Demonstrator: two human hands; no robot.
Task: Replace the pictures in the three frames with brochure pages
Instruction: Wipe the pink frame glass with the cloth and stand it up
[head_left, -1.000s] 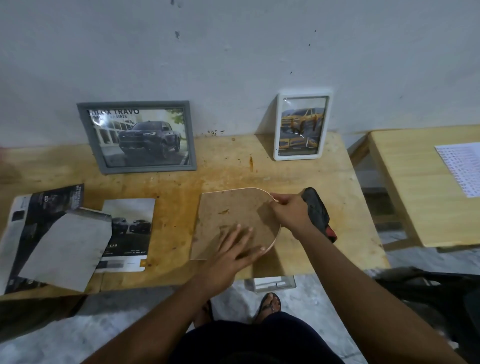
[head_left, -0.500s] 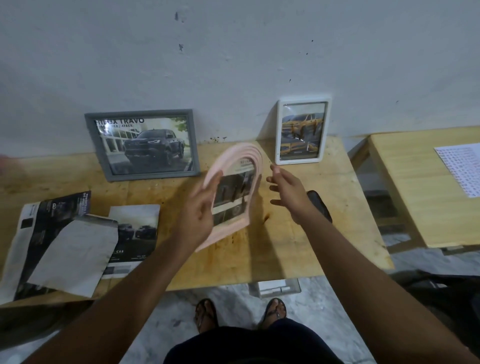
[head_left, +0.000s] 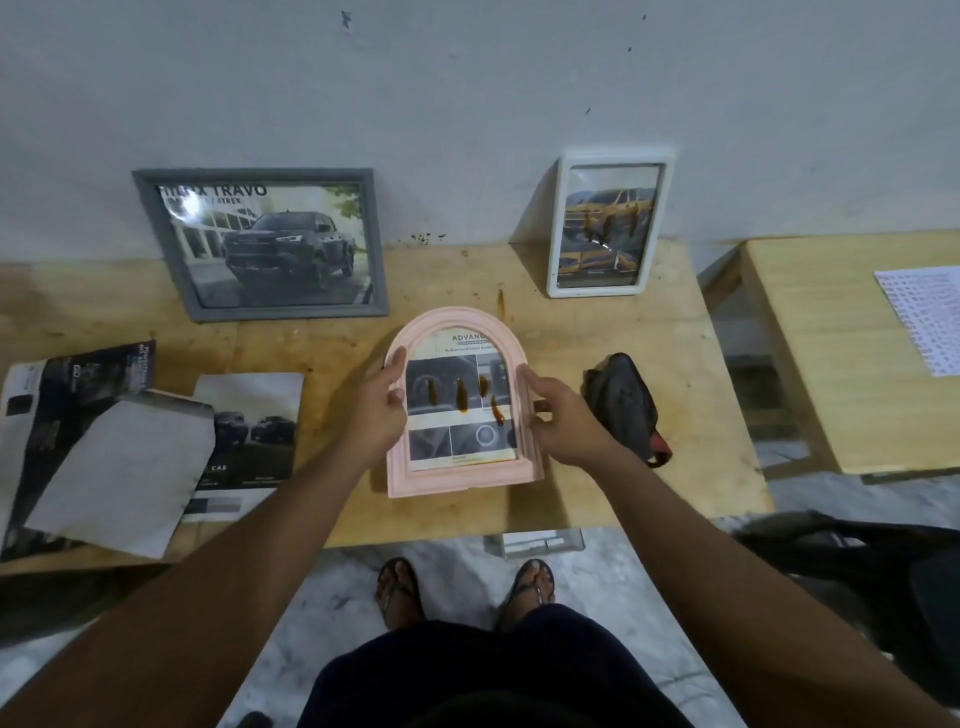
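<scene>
- Your left hand (head_left: 382, 400) and right hand (head_left: 558, 415) each grip one side of the pink arched frame (head_left: 462, 480).
- It's between them, facing you, arch end farthest.
- Likely destination: straight beyond both hands, between grey frame (head_left: 291, 313) and white frame (head_left: 554, 234).

The wooden table (head_left: 623, 483) bears a grey frame (head_left: 260, 244) far left, white frame (head_left: 605, 224) far right, brochures (head_left: 249, 431) left, black object (head_left: 623, 405) right.
</scene>
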